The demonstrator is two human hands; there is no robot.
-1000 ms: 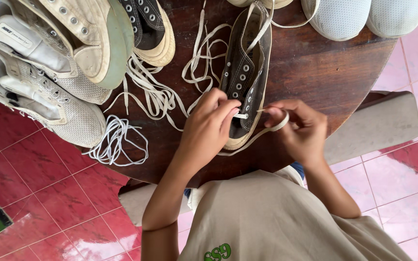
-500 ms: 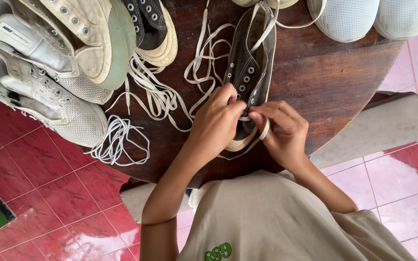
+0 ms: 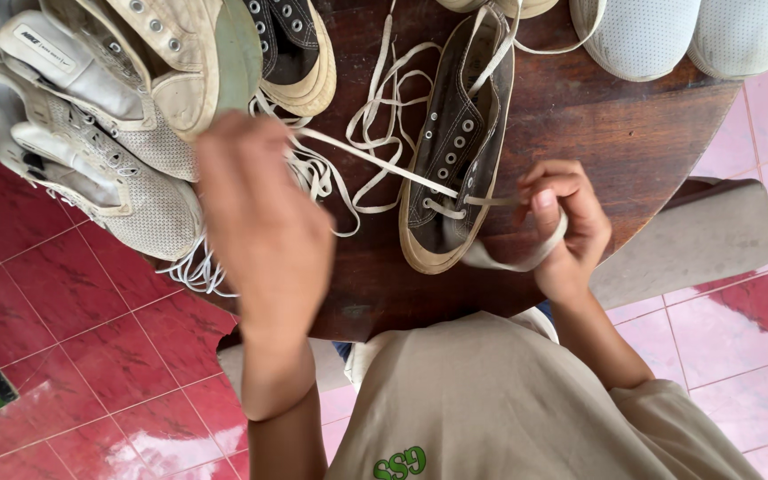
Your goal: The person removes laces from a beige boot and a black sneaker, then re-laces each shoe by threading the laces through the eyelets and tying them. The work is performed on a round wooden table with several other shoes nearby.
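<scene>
- Left hand [image 3: 264, 218]: raised above the near left part of the bench [image 3: 597, 133], blurred. Its back faces the camera, so the fingers are hidden; a cream lace [image 3: 375, 162] runs taut from it to the dark shoe, so it is closed on that lace end, though I cannot tell the exact pinch.
- Right hand [image 3: 566, 222]: just right of the shoe's toe, fingers curled, pinching the other end of the same lace; a flat loop of it hangs under the hand past the bench edge.
- Dark shoe [image 3: 457, 147]: brown-black canvas high-top with a cream rubber sole, lying on the round dark wooden bench between the two hands, toe toward the person. The lace crosses the lowest pair of eyelets; the upper eyelets stand unlaced.
- Loose laces [image 3: 313, 173]: a cream tangle left of the shoe, partly behind the left hand; a thinner white bundle [image 3: 190, 271] at the bench's left edge.
- Far left: a heap of pale sneakers [image 3: 108, 116], one with a small white rectangular tongue label bearing dark print.
- Second dark shoe [image 3: 291, 49] at the top, beside the heap.
- Top right: two white perforated shoes [image 3: 686, 31], side by side.
- Floor [image 3: 64, 338]: glossy red and pink tiles.
- Beige shirt [image 3: 508, 409] with a small green print at the lower hem.
</scene>
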